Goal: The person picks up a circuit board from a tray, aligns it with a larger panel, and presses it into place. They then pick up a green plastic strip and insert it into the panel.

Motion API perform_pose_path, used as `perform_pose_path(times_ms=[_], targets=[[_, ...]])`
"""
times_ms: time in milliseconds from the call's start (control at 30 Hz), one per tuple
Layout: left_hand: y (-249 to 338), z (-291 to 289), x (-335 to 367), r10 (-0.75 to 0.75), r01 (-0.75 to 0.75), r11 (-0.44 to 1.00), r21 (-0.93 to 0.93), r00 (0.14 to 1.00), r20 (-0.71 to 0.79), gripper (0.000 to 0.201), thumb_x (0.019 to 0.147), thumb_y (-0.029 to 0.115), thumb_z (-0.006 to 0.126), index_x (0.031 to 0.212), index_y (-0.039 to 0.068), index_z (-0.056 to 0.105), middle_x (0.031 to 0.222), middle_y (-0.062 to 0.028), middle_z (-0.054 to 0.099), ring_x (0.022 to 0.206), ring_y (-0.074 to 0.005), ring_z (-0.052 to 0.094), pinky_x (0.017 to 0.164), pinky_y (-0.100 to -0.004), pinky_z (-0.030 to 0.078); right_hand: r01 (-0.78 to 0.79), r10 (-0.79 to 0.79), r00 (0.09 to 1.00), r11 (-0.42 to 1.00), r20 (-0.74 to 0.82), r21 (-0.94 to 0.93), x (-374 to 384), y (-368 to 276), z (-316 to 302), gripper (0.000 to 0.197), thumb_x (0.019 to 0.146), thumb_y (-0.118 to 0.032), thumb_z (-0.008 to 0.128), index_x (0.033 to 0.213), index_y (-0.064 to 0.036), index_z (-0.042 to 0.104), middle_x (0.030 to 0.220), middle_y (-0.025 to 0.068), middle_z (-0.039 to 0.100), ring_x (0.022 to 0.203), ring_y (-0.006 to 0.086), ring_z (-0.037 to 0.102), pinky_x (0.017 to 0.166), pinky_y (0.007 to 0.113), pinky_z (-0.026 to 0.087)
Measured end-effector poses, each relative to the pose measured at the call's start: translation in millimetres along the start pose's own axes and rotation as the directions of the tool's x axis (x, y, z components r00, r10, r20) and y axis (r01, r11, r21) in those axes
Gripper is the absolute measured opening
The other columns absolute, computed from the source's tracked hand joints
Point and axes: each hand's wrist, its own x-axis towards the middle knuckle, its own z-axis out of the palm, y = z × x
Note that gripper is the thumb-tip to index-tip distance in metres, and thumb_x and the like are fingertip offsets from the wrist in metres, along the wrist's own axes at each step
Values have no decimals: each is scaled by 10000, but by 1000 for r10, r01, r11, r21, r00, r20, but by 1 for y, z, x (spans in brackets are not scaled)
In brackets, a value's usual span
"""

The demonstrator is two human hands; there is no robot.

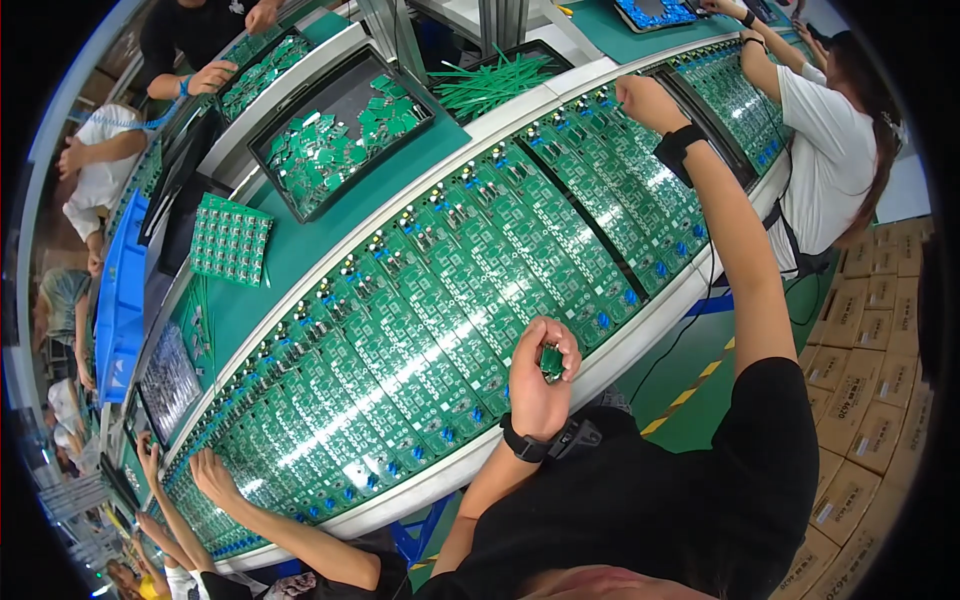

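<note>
Right fingers (629, 91) seemingly touch a circuit board's (640, 155) far edge.

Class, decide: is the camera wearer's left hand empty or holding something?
Holding something: the left hand curls around at least one green piece.

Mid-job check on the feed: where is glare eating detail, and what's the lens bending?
Head view: white glare streaks wash out parts of the rectangular green circuit boards; head view: the long pale rail along their near side bows, and the stacked brown cardboard boxes curve toward the black rim; head view: the left hand is clear of that glare.
</note>
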Motion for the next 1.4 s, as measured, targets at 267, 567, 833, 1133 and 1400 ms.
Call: perform_pose_path(times_ms=[267,567,833,1133,1400], targets=[[0,-2,1,9,-10,999,35,1000,27,186,912,199,379,784,72,424,678,-22,408,591,-110,366,504,-234,291,-103,99,989,994,111,37,3,-7,-7,103,648,19,507,725,-40,540,728,150,573,744,354,548,646,413,433],[-1,-9,5,28,-27,1000,-8,996,86,195,912,214,380,833,54,459,733,-47,465,660,-138,431,543,-234,316,-50,55,995,996,79,-68,0,-14,-1,120,678,-14,539,795,-41,541,779,160,581,773,355,557,661,440,434],[8,8,2,155,-156,985,-68,988,-10,462,931,311,312,1249,-13,397,1239,-187,447,1140,-263,432,919,-328,355,243,-223,970,918,-100,314,-79,-167,-76,158,773,-121,625,917,-58,609,904,124,605,771,291,589,642,384,473],[9,6,8,146,-147,989,5,984,99,538,950,377,202,1305,5,360,1313,-166,419,1255,-252,346,1046,-396,247,496,-597,797,737,96,459,-166,-242,-71,244,674,-202,680,862,-67,602,811,22,563,729,210,572,593,313,479],[10,5,3,42,-39,999,30,995,-89,525,935,408,273,1244,21,449,1242,-68,482,1064,-174,461,884,-319,352,456,-600,796,685,83,568,-161,-234,-61,256,681,-174,681,896,-55,612,869,23,592,752,206,580,599,306,469]])
